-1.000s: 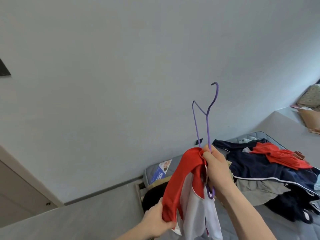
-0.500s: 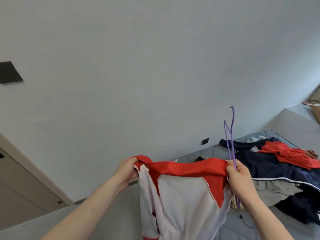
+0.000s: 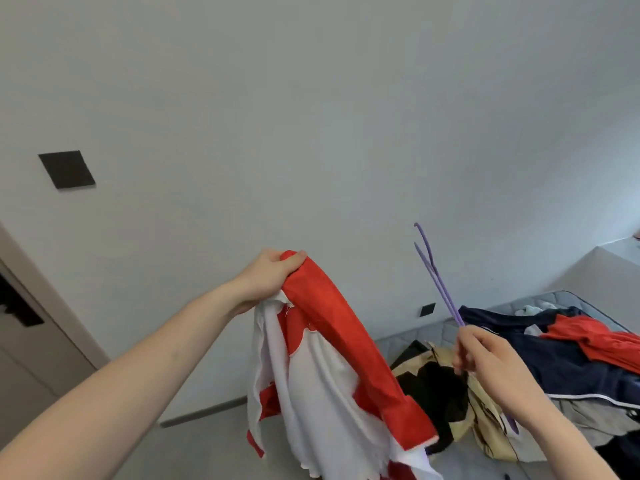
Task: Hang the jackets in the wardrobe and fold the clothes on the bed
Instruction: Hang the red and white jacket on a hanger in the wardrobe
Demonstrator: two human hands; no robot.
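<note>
A red and white jacket (image 3: 322,372) hangs in the air in front of me. My left hand (image 3: 273,275) grips it by the top of one red shoulder, and a red sleeve slopes down to the right. My right hand (image 3: 485,355) holds only a thin purple hanger (image 3: 440,278), seen edge-on with its hook pointing up, apart from the jacket. A heap of clothes (image 3: 568,351), dark blue, red, grey and black, lies on the grey bed (image 3: 550,299) at the lower right.
A pale wall fills most of the view, with a dark square plate (image 3: 66,169) at the left and a small black socket (image 3: 428,309) near the bed. A door frame (image 3: 52,299) runs along the left edge. A grey ledge (image 3: 609,261) rises at the far right.
My right hand has let go of the jacket and keeps just the hanger. My left hand has lifted the jacket higher by one shoulder, so it now hangs from that hand alone.
</note>
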